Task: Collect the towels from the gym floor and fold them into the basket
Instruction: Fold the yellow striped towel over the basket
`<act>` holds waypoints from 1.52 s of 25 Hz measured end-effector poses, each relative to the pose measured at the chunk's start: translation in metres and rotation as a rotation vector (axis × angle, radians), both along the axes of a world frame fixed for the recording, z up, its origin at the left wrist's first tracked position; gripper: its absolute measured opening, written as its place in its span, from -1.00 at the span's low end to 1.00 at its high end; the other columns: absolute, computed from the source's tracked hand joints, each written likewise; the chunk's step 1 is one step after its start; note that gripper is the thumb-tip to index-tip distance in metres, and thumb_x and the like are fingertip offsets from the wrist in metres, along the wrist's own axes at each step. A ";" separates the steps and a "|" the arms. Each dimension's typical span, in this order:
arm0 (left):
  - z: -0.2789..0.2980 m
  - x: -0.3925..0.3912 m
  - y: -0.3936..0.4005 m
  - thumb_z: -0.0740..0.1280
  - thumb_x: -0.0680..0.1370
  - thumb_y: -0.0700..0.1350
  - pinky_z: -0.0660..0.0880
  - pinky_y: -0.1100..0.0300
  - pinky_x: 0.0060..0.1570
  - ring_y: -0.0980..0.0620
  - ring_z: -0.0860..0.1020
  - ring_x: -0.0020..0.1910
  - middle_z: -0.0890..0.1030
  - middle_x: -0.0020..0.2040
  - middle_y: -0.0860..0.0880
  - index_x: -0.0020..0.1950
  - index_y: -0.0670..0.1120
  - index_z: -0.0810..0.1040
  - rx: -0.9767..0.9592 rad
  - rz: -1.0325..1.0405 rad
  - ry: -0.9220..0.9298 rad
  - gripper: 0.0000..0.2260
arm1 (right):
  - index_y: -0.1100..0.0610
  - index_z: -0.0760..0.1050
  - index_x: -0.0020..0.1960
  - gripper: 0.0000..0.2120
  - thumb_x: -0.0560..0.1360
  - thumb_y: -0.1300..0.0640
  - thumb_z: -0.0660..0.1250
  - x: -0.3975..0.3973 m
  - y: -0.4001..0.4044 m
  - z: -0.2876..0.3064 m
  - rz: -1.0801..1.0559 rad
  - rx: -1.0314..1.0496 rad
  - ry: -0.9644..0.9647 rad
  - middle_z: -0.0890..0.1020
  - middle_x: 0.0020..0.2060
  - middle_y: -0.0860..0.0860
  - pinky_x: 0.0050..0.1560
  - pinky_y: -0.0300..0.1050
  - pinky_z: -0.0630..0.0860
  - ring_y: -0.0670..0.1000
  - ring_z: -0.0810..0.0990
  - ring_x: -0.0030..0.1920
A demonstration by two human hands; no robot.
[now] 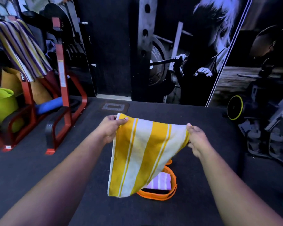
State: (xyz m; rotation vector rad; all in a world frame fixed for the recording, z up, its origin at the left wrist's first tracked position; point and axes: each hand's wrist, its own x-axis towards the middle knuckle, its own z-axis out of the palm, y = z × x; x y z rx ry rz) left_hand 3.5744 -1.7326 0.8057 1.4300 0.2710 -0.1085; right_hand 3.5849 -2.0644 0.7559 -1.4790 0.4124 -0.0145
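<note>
A yellow and white striped towel hangs in the air between my hands, over the dark gym floor. My left hand pinches its upper left corner and my right hand grips its right edge. The towel's lower end droops down to the left. Beneath it stands an orange basket, mostly covered by the towel. Inside the basket lies a folded purple and white striped towel. A third towel with purple, yellow and white stripes is draped over a bar at the upper left.
A red metal rack stands on the left with a green rolled mat, a tan mat and a blue roller. Weight equipment with a yellow-rimmed plate is at the right. A wall mural rises behind.
</note>
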 end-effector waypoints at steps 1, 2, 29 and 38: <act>0.005 0.003 0.000 0.48 0.52 -0.27 0.62 0.08 -0.34 -0.08 0.69 -0.21 0.62 0.04 -0.24 0.22 -0.18 0.52 -0.050 0.008 -0.001 -0.70 | 0.04 0.52 0.17 -0.73 0.65 -0.13 0.26 0.000 -0.001 0.003 -0.014 -0.037 -0.001 0.69 0.11 0.05 0.22 0.16 0.54 0.08 0.64 0.11; 0.009 0.008 0.001 0.49 0.50 -0.30 0.63 0.06 -0.32 -0.12 0.68 -0.11 0.58 0.13 -0.24 0.33 -0.14 0.44 -0.068 0.051 -0.003 -0.56 | 0.02 0.52 0.13 -0.75 0.64 -0.13 0.27 -0.004 0.000 0.009 0.005 -0.066 -0.014 0.69 0.09 0.06 0.16 0.12 0.55 0.08 0.64 0.05; -0.064 -0.010 0.007 0.57 0.45 -0.23 0.64 -0.01 0.09 -0.11 0.68 0.05 0.71 0.04 -0.10 0.23 -0.04 0.62 0.372 -0.043 -0.108 -0.62 | -0.16 0.56 0.11 -0.57 0.42 0.33 0.43 -0.020 -0.012 -0.010 0.031 -0.603 -0.235 0.65 -0.02 -0.11 0.05 -0.01 0.60 -0.01 0.63 0.00; -0.050 -0.001 0.008 0.59 0.39 -0.26 0.56 0.08 0.21 -0.05 0.59 0.24 0.64 0.27 -0.06 0.36 -0.03 0.59 0.885 -0.145 -0.157 -0.44 | -0.05 0.59 0.19 -0.49 0.37 0.42 0.35 -0.021 -0.007 -0.011 0.201 -0.618 -0.183 0.58 0.14 0.02 0.19 0.00 0.57 0.04 0.60 0.11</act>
